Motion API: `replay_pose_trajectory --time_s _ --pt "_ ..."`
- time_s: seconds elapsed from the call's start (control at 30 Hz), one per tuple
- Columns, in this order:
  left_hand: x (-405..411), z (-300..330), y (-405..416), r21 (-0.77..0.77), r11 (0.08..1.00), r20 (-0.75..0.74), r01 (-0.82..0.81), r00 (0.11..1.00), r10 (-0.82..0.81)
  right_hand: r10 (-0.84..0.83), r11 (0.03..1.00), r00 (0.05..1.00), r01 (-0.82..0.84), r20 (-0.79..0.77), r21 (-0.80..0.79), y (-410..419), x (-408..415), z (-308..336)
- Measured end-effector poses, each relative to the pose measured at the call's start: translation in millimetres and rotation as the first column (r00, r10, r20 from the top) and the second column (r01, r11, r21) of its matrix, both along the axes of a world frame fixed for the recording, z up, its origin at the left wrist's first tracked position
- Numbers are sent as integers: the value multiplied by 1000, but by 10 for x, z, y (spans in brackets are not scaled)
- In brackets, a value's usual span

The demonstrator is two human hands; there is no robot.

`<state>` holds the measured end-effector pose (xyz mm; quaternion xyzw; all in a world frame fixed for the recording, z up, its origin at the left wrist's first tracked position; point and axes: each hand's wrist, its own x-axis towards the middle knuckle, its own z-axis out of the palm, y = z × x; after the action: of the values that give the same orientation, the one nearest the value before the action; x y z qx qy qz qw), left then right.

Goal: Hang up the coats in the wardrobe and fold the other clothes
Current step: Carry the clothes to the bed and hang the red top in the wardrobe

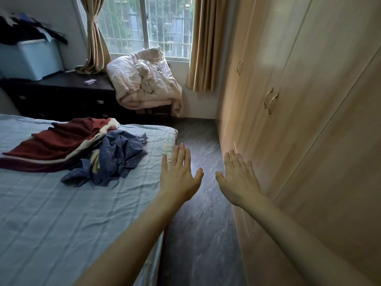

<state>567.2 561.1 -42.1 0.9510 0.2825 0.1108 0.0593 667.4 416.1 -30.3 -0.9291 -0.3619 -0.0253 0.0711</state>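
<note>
Bare left hand (179,174), right hand (239,178) outstretched, palms down, grip spread, empty.

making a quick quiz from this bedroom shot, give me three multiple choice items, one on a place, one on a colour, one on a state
1. Where do the loose clothes lie?
A. on the bed
B. on the floor
C. on the dark dresser

2. What colour is the large garment in the pile?
A. yellow
B. dark red
C. green

3. How are the wardrobe doors?
A. wide open
B. taken off
C. closed

Key: 1 A, the clothes rest on the bed; 2 B, the dark red garment spreads leftward; 3 C, the wardrobe doors sit flush, and both hands are flat and empty.
</note>
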Motion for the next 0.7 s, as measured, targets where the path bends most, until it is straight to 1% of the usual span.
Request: replay_pose_trajectory --time_s 0.37,0.53,0.7 --pt "778 -199 548 -26 1000 -24 18 1000 -19 -2 1000 1000 2 -30 -25 562 783 -159" --pt "1346 -237 786 -5 1000 -43 4 999 -4 -3 1000 999 2 -34 -20 811 1379 -185" --pt "2050 -182 1010 6 1000 -36 -7 999 7 -20 1000 999 20 -24 -21 1100 2144 -146"
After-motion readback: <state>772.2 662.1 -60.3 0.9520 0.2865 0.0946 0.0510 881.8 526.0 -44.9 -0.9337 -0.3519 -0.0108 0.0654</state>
